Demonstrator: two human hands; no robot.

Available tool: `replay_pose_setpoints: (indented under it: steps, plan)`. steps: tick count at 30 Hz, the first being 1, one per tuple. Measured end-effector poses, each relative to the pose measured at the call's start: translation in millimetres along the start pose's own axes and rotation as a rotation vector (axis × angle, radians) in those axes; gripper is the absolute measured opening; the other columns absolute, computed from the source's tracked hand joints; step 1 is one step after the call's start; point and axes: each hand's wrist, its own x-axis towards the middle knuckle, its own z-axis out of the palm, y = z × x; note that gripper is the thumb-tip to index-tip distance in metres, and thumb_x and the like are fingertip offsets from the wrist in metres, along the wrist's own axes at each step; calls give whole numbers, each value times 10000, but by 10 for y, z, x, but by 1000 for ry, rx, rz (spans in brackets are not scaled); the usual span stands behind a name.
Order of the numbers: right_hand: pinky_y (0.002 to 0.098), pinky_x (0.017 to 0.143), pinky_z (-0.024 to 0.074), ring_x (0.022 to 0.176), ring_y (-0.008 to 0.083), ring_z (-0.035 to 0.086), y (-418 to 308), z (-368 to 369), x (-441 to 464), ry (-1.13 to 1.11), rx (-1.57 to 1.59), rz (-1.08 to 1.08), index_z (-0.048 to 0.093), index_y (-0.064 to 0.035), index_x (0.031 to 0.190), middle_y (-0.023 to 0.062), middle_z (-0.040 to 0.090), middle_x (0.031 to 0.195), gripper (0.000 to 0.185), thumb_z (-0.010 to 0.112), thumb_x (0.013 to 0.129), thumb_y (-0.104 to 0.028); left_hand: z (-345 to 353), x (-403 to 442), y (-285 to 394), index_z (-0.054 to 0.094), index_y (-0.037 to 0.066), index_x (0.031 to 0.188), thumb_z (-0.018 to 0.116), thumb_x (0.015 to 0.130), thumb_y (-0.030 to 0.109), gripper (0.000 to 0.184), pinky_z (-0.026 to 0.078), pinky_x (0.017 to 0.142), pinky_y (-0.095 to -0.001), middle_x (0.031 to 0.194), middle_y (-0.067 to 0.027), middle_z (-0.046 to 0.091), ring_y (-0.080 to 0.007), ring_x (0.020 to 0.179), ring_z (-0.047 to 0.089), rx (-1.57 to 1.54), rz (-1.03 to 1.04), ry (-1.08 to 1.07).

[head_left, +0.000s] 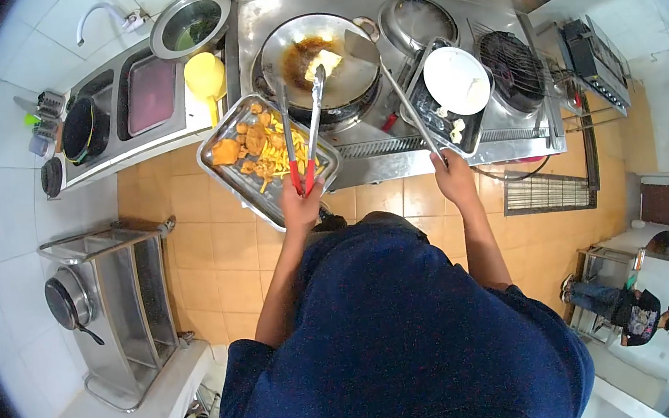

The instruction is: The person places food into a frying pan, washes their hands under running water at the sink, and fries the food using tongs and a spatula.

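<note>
My left hand (301,206) is closed round the red handles of metal tongs (315,124). One tip of the tongs reaches a pale yellow piece of food (325,64) in the wok (275,47); whether they grip it I cannot tell. In my right hand (455,180) is the long handle of a wok spatula (414,111), its blade resting inside the wok's right side. Brown oil lies at the bottom of the wok. Below it, under the tongs, a metal tray (218,180) holds fries (282,158) and browned fried pieces (254,140).
Right of the wok are a round metal pan (418,21), a white plate (454,77) on a dark tray (472,135) and a grill rack (510,62). Leftward stand a yellow dipper (205,76), a pot (190,18) and a sink (150,89). A person (635,310) stands far right.
</note>
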Motion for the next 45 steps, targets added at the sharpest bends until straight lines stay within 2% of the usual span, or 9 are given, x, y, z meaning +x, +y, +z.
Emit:
replay_pose_setpoints:
  steps: [6,7,10,11,14,20,26,31,45]
  plan:
    - [507,623,501,742,447,648,-182,-274,47,129,-326,-51,630,0,952,248,669,795,315,618,920,-314,-30,-24,44,502,35,930,785,825,176,333,435,609,-272,760,-13,521,-94,675,490,31,-28,-50]
    - [522,726,511,769,431,659,-289,-354,55,109,-354,13,637,-10,953,227,687,820,276,636,898,-280,-40,-37,40,499,38,931,783,827,173,331,433,607,-271,763,-10,519,-91,676,489,25,-45,-59]
    - [549,858,471,802,426,665,-307,-455,107,98,-433,-80,640,-9,939,223,690,833,264,654,876,-265,-86,-45,135,491,51,936,777,829,160,324,423,602,-259,768,3,505,-81,673,476,-39,-4,-53]
    - [484,834,455,776,398,653,-244,-435,135,137,-486,-116,664,-53,930,174,671,743,235,669,858,-277,-70,-8,16,488,59,940,774,827,142,319,409,597,-245,765,14,492,-73,663,460,-59,11,-48]
    - [496,775,475,787,413,649,-166,-409,200,109,-452,-168,659,-23,907,199,667,755,252,661,862,-271,-88,15,2,488,57,939,771,823,129,315,411,602,-245,766,15,493,-73,663,461,-56,-1,-46]
    - [517,704,544,813,430,669,-243,-506,264,39,-371,-27,642,-45,976,230,687,852,232,628,886,-259,-47,1,77,506,55,949,764,846,173,301,420,626,-267,791,-1,500,-100,688,466,19,-23,-5]
    - [494,710,554,809,382,686,-222,-671,457,110,-551,-131,675,-104,1072,179,691,901,252,646,867,-248,202,-32,47,506,33,970,766,842,193,330,431,623,-263,777,-17,534,-94,683,491,28,-32,127]
    - [455,690,565,824,335,694,-135,-895,661,27,-665,-200,647,-157,1230,138,678,993,371,582,867,-198,417,-183,159,509,28,1016,750,876,194,325,436,637,-250,830,-19,548,-84,716,500,-29,-30,248]
    - [426,711,566,830,306,693,244,-1111,1198,-49,-630,-345,652,-183,1254,119,671,976,417,585,844,-154,1045,-420,262,519,53,1010,749,882,174,290,410,626,-223,814,14,530,-61,696,464,-170,-223,335]
